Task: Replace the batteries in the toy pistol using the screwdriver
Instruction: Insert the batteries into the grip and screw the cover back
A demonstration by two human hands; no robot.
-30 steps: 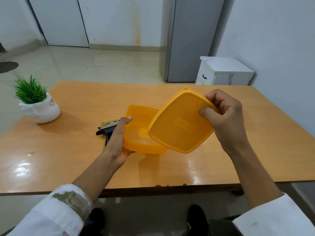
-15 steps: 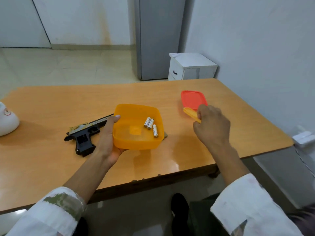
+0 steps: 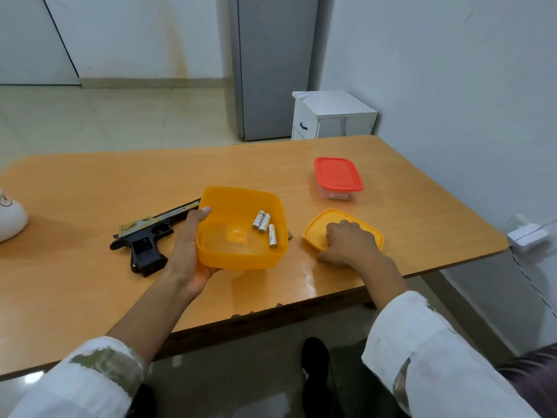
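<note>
A black and gold toy pistol (image 3: pixel 147 236) lies on the wooden table (image 3: pixel 90 191), left of an open yellow box (image 3: pixel 241 254). Three batteries (image 3: pixel 265 226) lie inside the box at its right. My left hand (image 3: pixel 188 251) grips the box's left wall, thumb over the rim. The yellow lid (image 3: pixel 316 230) lies flat on the table right of the box, and my right hand (image 3: pixel 349 242) rests on it with curled fingers. No screwdriver shows.
A clear box with a red lid (image 3: pixel 337 176) stands behind the yellow lid. A white pot (image 3: pixel 10 218) sits at the far left edge. A white cabinet (image 3: pixel 331 116) and a grey fridge (image 3: pixel 271 64) stand beyond the table. The table's right edge is near the wall.
My right hand carried the yellow lid off the box to the right and laid it flat on the table. The batteries inside came into view. My left hand kept its hold on the box.
</note>
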